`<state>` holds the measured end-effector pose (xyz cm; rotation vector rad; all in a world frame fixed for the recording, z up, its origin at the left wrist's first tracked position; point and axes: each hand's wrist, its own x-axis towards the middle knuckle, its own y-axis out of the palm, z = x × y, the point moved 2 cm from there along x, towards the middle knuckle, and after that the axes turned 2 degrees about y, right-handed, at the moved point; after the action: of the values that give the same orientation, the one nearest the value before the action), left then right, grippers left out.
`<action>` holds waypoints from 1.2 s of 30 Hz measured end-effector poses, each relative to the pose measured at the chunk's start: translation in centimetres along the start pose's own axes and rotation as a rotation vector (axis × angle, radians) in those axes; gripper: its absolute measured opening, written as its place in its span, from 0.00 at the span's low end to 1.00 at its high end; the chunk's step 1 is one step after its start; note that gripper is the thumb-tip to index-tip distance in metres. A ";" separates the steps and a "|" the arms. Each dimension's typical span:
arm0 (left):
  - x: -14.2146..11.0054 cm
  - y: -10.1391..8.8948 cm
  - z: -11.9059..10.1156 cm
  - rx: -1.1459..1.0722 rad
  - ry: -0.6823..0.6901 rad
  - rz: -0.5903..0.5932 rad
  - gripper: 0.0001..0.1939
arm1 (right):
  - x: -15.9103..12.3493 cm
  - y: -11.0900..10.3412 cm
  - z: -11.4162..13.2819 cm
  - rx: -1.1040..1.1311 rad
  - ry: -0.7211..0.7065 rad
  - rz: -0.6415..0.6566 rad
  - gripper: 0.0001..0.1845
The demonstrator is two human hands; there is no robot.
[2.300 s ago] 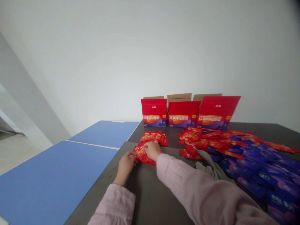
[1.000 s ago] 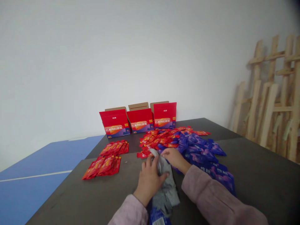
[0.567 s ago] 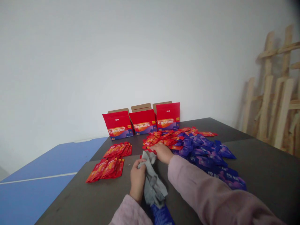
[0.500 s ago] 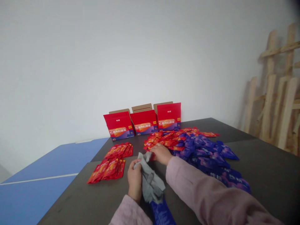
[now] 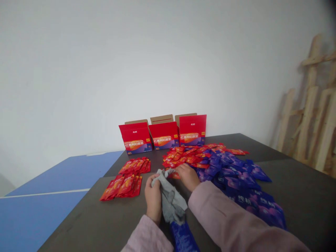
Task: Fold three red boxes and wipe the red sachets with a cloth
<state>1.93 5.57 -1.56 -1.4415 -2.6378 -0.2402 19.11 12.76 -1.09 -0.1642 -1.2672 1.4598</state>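
My left hand (image 5: 153,197) grips a crumpled grey cloth (image 5: 170,199) near the table's front. Below that cloth, a long blue sachet (image 5: 182,238) runs toward me. My right hand (image 5: 187,176) rests on the near edge of a loose heap of red sachets (image 5: 183,159), its fingers curled down on them. Blue-purple sachets (image 5: 236,178) spread out to the right of it. Two neat overlapping rows of red sachets (image 5: 126,182) lie left of my hands, apart from both.
Three open red cartons (image 5: 164,136) stand at the table's far edge by the white wall. The dark table top (image 5: 78,224) meets a blue table (image 5: 47,210) on the left. Wooden frames (image 5: 309,105) lean against the wall at right.
My left hand has shifted slightly with the grey cloth, and my right hand stays at the heap's near edge. The whole scene drifts slightly right as my head turns.
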 end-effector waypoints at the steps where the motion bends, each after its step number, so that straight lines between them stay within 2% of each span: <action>1: 0.1 -0.1 -0.1 0.001 0.025 -0.026 0.15 | -0.2 -0.7 -0.3 0.064 0.041 -0.068 0.12; 3: 0.2 -0.3 -0.3 -0.020 0.062 -0.087 0.15 | -0.4 -2.1 -0.7 0.265 0.200 -0.236 0.11; 5: 0.2 -0.3 -0.4 -0.074 0.068 -0.127 0.16 | -0.8 -3.1 -0.9 0.574 0.439 -0.398 0.09; 6: 0.0 -0.2 -0.5 -0.095 0.068 -0.133 0.16 | -1.1 -3.3 -0.7 0.748 0.549 -0.447 0.09; 8: -0.4 0.2 -0.6 -0.099 0.081 -0.107 0.16 | -1.9 -3.3 0.2 1.067 0.679 -0.450 0.13; 10: -1.0 0.8 -0.7 -0.076 0.104 -0.049 0.17 | -2.9 -2.8 1.8 1.277 0.658 -0.330 0.18; 12: -1.6 1.6 -0.5 -0.063 0.106 0.025 0.20 | -4.2 -2.2 3.3 1.361 0.608 -0.234 0.20; 16: -2.1 2.3 -0.1 -0.081 0.057 0.122 0.26 | -6.0 -1.7 5.4 1.313 0.558 -0.128 0.21; 18: -1.9 2.2 -0.3 -0.058 0.063 0.139 0.25 | -6.4 -2.0 5.9 1.319 0.568 -0.058 0.19; 21: -1.6 2.0 -1.1 0.084 0.136 0.146 0.20 | -6.5 -2.9 6.1 1.485 0.631 0.114 0.18; 24: -1.8 2.2 -2.1 0.206 0.240 0.196 0.16 | -6.5 -3.8 5.5 1.647 0.684 0.415 0.17; 26: -2.2 2.5 -2.4 0.254 0.297 0.270 0.17 | -6.7 -4.0 4.9 1.661 0.705 0.612 0.18; 28: -2.4 2.6 -2.4 0.316 0.341 0.345 0.17 | -6.9 -3.8 4.3 1.645 0.712 0.675 0.17; 30: -2.3 2.5 -2.2 0.378 0.367 0.349 0.17 | -7.0 -3.2 4.0 1.634 0.727 0.604 0.14; 32: -2.2 2.1 -2.2 0.418 0.378 0.246 0.15 | -6.9 -2.4 3.9 1.652 0.786 0.471 0.14; 34: -2.4 1.8 -2.3 0.429 0.395 0.131 0.15 | -6.7 -1.5 4.1 1.691 0.847 0.284 0.15; 36: -3.4 2.1 -2.6 0.424 0.449 0.139 0.15 | -6.5 -0.9 4.4 1.705 0.845 0.071 0.17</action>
<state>5.59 3.39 0.48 -1.2449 -2.0647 0.0140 18.91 4.91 -2.03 0.3099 0.8191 1.7594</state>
